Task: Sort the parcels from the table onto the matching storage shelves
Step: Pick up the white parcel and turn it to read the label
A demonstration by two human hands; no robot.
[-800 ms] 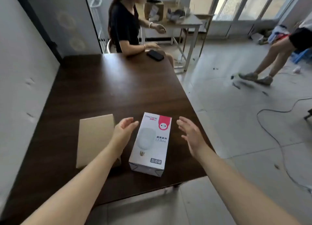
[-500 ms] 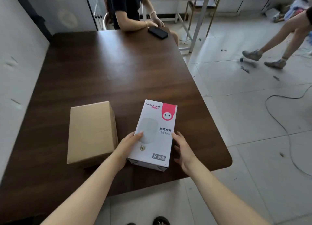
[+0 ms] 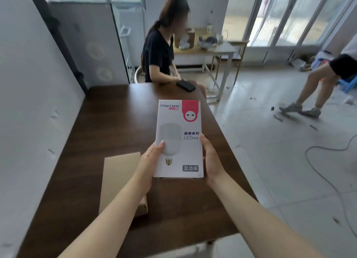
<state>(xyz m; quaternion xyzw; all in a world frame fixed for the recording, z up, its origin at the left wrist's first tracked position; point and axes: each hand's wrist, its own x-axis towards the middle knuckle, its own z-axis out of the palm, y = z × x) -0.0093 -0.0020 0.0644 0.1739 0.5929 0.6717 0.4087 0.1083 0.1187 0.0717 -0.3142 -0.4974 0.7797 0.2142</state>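
Observation:
A white LED bulb box point(image 3: 178, 130) with a red corner mark is held upright above the dark wooden table point(image 3: 116, 122), its printed face toward me. My left hand point(image 3: 149, 164) grips its lower left edge, thumb on the front. My right hand point(image 3: 211, 161) grips its lower right edge. A plain brown cardboard parcel point(image 3: 118, 177) lies flat on the table, down and left of the box, partly behind my left forearm. No storage shelves are in view.
A person in a black top point(image 3: 159, 52) sits at the table's far end beside a black phone point(image 3: 186, 85). Another person's legs point(image 3: 313, 87) stand at the right. A cluttered side table point(image 3: 222, 48) stands behind. A cable point(image 3: 316, 161) trails across the tiled floor.
Both hands closed on the bulb box's sides and lifted it off the table, tilting it upright. The head view rose toward the room.

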